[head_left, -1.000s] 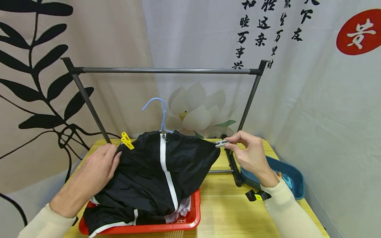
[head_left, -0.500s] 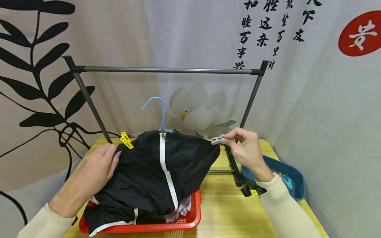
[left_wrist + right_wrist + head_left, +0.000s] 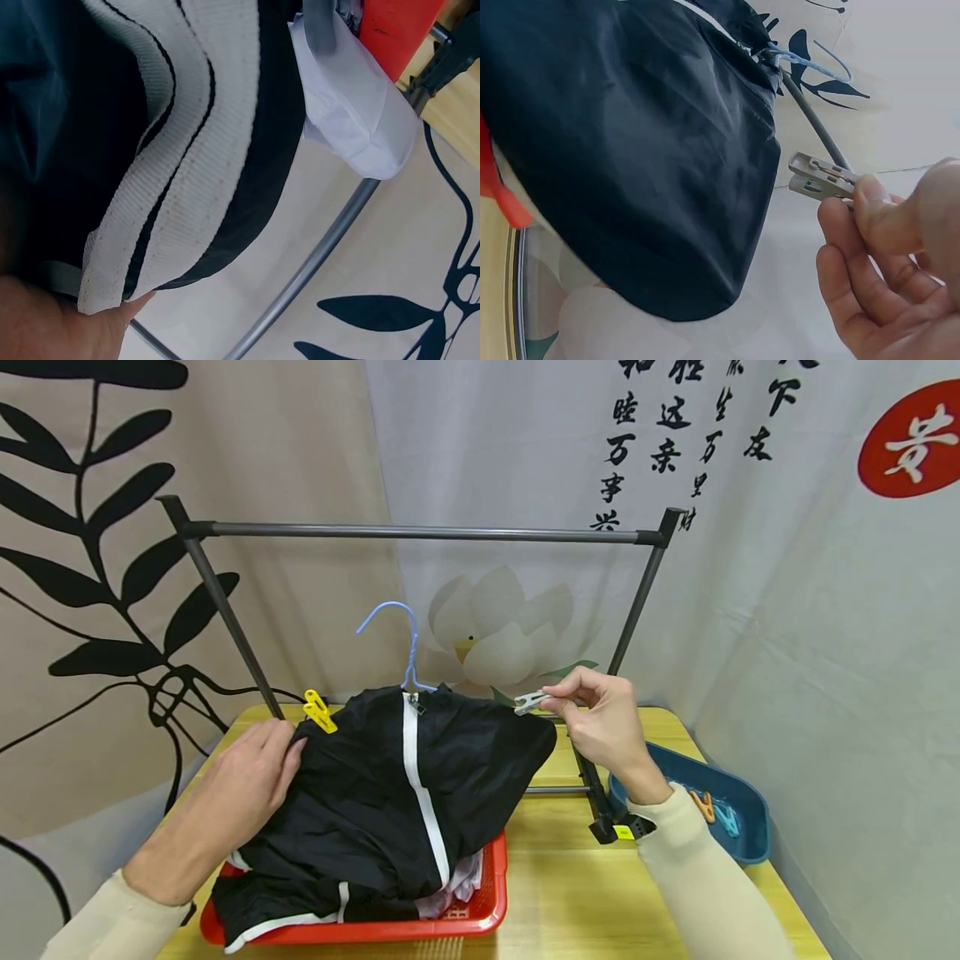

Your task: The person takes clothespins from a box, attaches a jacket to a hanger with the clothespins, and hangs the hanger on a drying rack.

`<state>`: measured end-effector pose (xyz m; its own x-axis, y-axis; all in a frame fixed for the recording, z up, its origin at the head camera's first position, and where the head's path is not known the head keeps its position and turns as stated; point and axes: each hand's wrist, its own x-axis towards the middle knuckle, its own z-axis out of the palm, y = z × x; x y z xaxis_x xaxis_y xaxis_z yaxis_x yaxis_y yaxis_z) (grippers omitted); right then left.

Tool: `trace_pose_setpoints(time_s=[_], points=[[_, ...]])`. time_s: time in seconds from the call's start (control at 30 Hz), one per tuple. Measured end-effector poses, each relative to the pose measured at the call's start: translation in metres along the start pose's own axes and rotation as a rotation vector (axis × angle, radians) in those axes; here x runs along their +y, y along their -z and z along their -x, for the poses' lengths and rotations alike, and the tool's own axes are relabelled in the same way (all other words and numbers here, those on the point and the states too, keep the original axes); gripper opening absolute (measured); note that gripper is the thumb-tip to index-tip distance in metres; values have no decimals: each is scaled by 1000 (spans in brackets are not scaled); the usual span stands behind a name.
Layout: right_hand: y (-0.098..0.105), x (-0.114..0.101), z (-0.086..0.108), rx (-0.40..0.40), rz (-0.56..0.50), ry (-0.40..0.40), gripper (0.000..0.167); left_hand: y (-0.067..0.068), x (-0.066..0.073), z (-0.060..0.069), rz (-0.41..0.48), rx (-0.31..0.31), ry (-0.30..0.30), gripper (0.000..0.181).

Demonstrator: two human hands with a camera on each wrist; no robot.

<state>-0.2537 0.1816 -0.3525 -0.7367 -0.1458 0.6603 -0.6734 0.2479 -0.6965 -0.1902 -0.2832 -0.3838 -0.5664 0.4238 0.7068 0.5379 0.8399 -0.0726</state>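
A black jacket (image 3: 360, 793) with a white zip strip hangs on a blue hanger (image 3: 413, 647), its lower part over a red basket (image 3: 495, 893). My left hand (image 3: 243, 785) grips the jacket's left shoulder edge, below a yellow clip (image 3: 319, 712) fastened there; in the left wrist view the thumb lies by the white-trimmed fabric (image 3: 202, 165). Between thumb and forefinger my right hand (image 3: 603, 718) pinches a grey clip (image 3: 531, 701) just above the right shoulder. In the right wrist view the clip (image 3: 821, 176) is apart from the black fabric (image 3: 652, 150).
Behind the jacket stands a dark metal rack (image 3: 420, 532) on the yellow wooden table (image 3: 570, 893). A blue bin (image 3: 753, 827) with orange and light blue clips sits at the right. Pale fabric (image 3: 457, 889) lies in the basket. A printed curtain hangs behind.
My right hand has moved left with the grey clip, from the sleeve's outer end to above the right shoulder. My left hand has kept its grip.
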Motion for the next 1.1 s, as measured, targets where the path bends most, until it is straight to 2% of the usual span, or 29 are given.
trace_pose_setpoints(time_s=[0.3,0.7,1.1], points=[[-12,-4,-8,-29,-17,14,15,0,1,0,-1,-6,13,31],[-20,-4,-14,-49,-24,-53,12,2,1,-1,1,-6,-8,28],[-26,-1,-18,-116,-29,-82,12,2,1,0,8,-5,-2,27]])
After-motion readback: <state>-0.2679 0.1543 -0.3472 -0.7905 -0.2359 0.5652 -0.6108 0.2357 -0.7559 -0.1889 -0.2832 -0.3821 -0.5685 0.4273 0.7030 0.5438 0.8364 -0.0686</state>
